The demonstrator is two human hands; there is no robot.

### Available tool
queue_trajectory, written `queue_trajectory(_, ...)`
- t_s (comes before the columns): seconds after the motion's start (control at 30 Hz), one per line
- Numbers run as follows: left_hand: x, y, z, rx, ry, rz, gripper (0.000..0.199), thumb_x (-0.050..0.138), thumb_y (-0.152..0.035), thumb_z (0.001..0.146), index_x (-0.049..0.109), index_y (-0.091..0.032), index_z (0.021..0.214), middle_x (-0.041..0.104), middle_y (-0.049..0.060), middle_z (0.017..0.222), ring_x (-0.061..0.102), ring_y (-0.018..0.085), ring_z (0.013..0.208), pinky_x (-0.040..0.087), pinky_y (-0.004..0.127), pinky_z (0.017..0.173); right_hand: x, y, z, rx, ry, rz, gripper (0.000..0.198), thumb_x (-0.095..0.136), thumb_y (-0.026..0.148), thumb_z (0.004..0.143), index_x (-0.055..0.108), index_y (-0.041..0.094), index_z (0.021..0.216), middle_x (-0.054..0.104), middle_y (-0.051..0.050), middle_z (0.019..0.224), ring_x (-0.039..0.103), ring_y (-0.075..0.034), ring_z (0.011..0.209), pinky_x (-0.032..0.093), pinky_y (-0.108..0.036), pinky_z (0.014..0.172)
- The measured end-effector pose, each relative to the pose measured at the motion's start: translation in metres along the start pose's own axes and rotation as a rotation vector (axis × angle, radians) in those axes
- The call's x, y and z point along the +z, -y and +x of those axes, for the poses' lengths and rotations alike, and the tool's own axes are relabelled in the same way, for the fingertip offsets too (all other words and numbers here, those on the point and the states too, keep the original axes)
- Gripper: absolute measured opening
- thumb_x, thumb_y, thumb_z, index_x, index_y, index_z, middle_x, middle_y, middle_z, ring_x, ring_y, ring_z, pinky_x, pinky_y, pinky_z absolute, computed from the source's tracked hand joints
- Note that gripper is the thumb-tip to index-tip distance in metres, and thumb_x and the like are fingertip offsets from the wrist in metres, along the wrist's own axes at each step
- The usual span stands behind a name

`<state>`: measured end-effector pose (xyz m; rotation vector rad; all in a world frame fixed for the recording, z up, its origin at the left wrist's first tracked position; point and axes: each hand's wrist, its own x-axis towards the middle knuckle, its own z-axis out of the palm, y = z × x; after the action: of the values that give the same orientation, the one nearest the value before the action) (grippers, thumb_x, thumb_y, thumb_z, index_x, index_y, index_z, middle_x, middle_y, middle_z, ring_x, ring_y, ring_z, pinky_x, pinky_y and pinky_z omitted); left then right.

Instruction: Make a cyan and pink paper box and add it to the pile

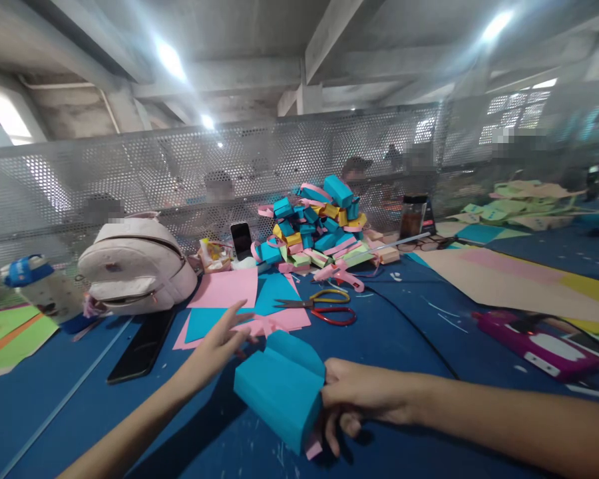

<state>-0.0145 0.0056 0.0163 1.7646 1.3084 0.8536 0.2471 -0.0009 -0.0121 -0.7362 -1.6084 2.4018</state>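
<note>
In the head view my right hand (347, 396) grips a folded blue paper box (279, 389) by its right side, tilted above the table. A bit of pink paper pokes out beneath it, near my fingertips. My left hand (227, 336) is open, fingers spread, over pink paper pieces (269, 324) that lie on blue and pink sheets (229, 289). Whether its fingertips touch the paper I cannot tell. Just beyond lie scissors (317, 305) with one yellow and one red handle, and a pink glue gun (340, 273).
Small folded paper boxes form a heap (319, 226) at the back. A white backpack (134, 266), a bottle (47, 293) and a black phone (142, 349) are left. Right are large paper sheets (509, 279) and a purple device (539, 342) with a cable. A perforated metal screen (279, 150) stands behind.
</note>
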Motion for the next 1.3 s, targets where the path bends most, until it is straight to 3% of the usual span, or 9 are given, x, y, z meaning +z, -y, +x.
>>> queue_trajectory(0.1,0.005,-0.007,-0.021,0.188,-0.078,0.206,0.059,0.04,-0.052,0.097,0.019,-0.035,0.15,0.029,0.006,0.155,0.036,0.029,0.136,0.037,0.046,0.108,-0.004,-0.004,0.002,0.017,0.068,0.002,0.024,0.056,0.024,0.077,0.071,0.005,0.08,0.072,-0.015,0.093,0.068,-0.008,0.061,0.04,-0.008,0.039)
queue_trajectory(0.17,0.012,-0.011,-0.038,0.299,0.061,0.401,0.07,0.047,-0.056,0.093,0.014,-0.035,0.151,0.021,0.006,0.159,0.025,0.033,0.142,0.029,0.051,0.113,-0.004,-0.004,0.002,0.045,0.128,-0.022,0.031,0.055,0.032,0.082,0.068,0.005,0.078,0.07,-0.018,0.1,0.068,-0.009,0.063,0.042,-0.009,0.04)
queue_trajectory(0.37,0.031,0.0,-0.06,0.644,0.3,0.805,0.091,0.062,-0.065,0.078,0.021,-0.027,0.151,0.026,0.016,0.156,0.032,0.042,0.138,0.036,0.061,0.105,-0.02,0.024,0.002,0.159,0.292,-0.369,0.043,0.058,0.053,0.084,0.061,0.011,0.075,0.07,-0.009,0.079,0.064,-0.008,0.052,0.034,-0.012,0.037)
queue_trajectory(0.5,0.033,0.002,-0.059,0.63,0.333,0.931,0.08,0.063,-0.061,0.079,0.032,-0.03,0.146,0.015,0.015,0.159,0.026,0.044,0.14,0.035,0.065,0.103,-0.044,0.047,0.009,0.164,0.112,-0.675,0.046,0.054,0.057,0.087,0.062,0.012,0.082,0.068,-0.005,0.07,0.063,-0.009,0.052,0.032,-0.014,0.039)
queue_trajectory(0.6,0.033,-0.004,-0.059,0.621,0.375,0.946,0.07,0.064,-0.058,0.081,0.04,-0.032,0.141,0.013,0.013,0.16,0.029,0.042,0.139,0.037,0.063,0.103,-0.055,0.05,0.026,-0.06,-0.18,-0.843,0.041,0.05,0.048,0.092,0.064,0.01,0.089,0.07,-0.008,0.082,0.066,-0.012,0.065,0.042,-0.017,0.048)
queue_trajectory(0.77,0.032,-0.015,-0.061,0.6,0.428,0.985,0.062,0.069,-0.047,0.078,0.047,-0.031,0.134,0.01,0.011,0.16,0.039,0.04,0.134,0.038,0.061,0.102,-0.051,0.044,0.065,-0.38,-0.265,-0.953,0.025,0.053,0.019,0.09,0.061,0.014,0.113,0.066,-0.009,0.117,0.062,-0.017,0.105,0.049,-0.025,0.082)
queue_trajectory(0.93,0.028,-0.027,-0.061,0.637,0.535,0.977,0.06,0.059,-0.028,0.085,0.038,-0.029,0.141,0.036,0.005,0.153,0.048,0.032,0.13,0.034,0.054,0.109,-0.052,0.051,0.094,-0.388,-0.356,-1.086,0.034,0.061,0.005,0.075,0.066,0.014,0.108,0.064,-0.01,0.111,0.059,-0.022,0.101,0.045,-0.03,0.085)
queue_trajectory(1.1,0.024,-0.023,-0.062,0.659,0.525,0.939,0.048,0.044,-0.031,0.096,0.036,-0.029,0.144,0.049,0.004,0.145,0.047,0.03,0.13,0.032,0.055,0.11,-0.068,0.058,0.115,-0.28,-0.261,-1.1,0.018,0.068,0.007,0.069,0.07,0.011,0.086,0.065,0.0,0.072,0.059,-0.014,0.069,0.043,-0.021,0.06)
queue_trajectory(1.3,0.019,-0.021,-0.059,0.675,0.557,0.976,0.045,0.036,-0.031,0.1,0.034,-0.028,0.144,0.047,0.006,0.145,0.045,0.031,0.131,0.03,0.06,0.109,-0.059,0.057,0.112,-0.241,-0.068,-0.994,0.015,0.072,0.018,0.07,0.071,0.01,0.083,0.068,-0.001,0.07,0.062,-0.012,0.067,0.044,-0.018,0.058)
